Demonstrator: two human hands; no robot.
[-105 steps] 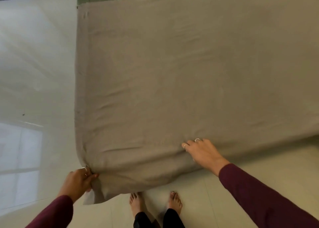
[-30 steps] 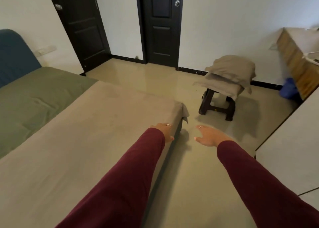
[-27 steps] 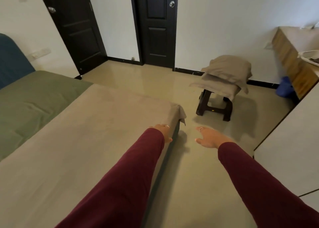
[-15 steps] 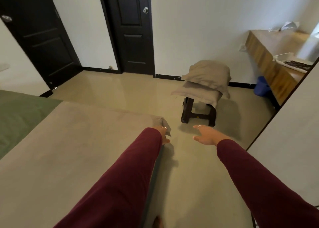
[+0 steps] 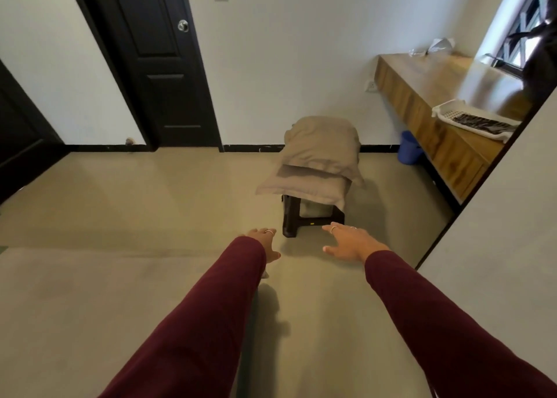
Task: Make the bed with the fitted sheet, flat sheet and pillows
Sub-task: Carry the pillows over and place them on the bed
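Currently, head view: left hand (image 5: pixel 265 242) and right hand (image 5: pixel 349 242) reach forward, fingers loosely spread, holding nothing. Two pillows (image 5: pixel 319 159) lie stacked on a stool (image 5: pixel 301 221) beyond the fingertips, not touching them. Sheet (image 5: pixel 90 307) covers the bed at lower left; its corner lies under the left wrist.

Quick count from my feed: two pillows (image 5: pixel 321 153) stacked on one black stool (image 5: pixel 310 217), two dark doors (image 5: pixel 156 66) left of that stool, one wooden table (image 5: pixel 428 96) to its right with one white tray (image 5: pixel 470 120) on it, one blue bin (image 5: pixel 408 147) under the table, and two hands, left (image 5: pixel 265 242) and right (image 5: pixel 351 244).
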